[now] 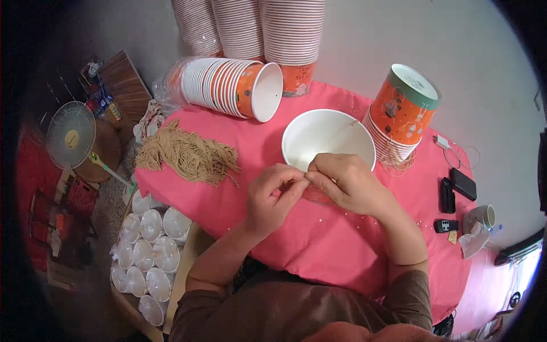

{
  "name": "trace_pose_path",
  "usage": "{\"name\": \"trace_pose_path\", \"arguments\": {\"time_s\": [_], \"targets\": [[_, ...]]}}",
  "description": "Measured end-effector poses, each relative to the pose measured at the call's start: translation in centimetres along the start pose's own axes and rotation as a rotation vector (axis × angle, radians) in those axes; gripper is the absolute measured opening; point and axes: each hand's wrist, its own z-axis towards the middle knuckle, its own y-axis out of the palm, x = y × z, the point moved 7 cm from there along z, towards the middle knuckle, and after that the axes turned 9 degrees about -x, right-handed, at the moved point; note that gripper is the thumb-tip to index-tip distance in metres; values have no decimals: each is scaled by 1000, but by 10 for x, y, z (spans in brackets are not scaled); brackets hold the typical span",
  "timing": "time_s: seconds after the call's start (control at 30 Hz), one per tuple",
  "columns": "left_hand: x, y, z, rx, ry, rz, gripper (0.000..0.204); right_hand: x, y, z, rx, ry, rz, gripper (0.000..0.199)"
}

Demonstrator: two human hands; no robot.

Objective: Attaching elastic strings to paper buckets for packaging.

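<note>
Stringing the near rim of a paper bowl

Both my hands, left hand (pixel 273 196) and right hand (pixel 347 182), have fingers (pixel 296 185) pinched on a thin tan string at the rim of the white bowl (pixel 325 137), right past my fingertips on the pink worktop (pixel 319 251). Next I'd guess it needs a steady pull to seat it. Spare strings (pixel 188 154) lie off left of my fingers.

A round white paper bowl (pixel 327 139) with an orange outside sits open side up on the pink surface (pixel 319 239), tipped slightly toward the person. Its near rim is pinched between the fingertips of both hands, left hand (pixel 272 196) and right hand (pixel 347 182) touching at the edge.
</note>
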Motion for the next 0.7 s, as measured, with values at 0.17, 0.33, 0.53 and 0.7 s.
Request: {"name": "trace_pose_path", "arguments": {"time_s": [0.17,0.33,0.53,0.7], "targets": [[-20,8,-8,-5,-195,-328,11,-1,-2,1,-32,21,-45,21],[-26,6,-6,37,-380,-546,7,-3,-10,1,116,-5,11,17],[-42,11,-14,23,-555,-926,4,-14,-12,0,181,-41,5,15],[-44,13,-19,4,-605,-999,3,-26,-15,-2,216,-147,-123,25]]}}
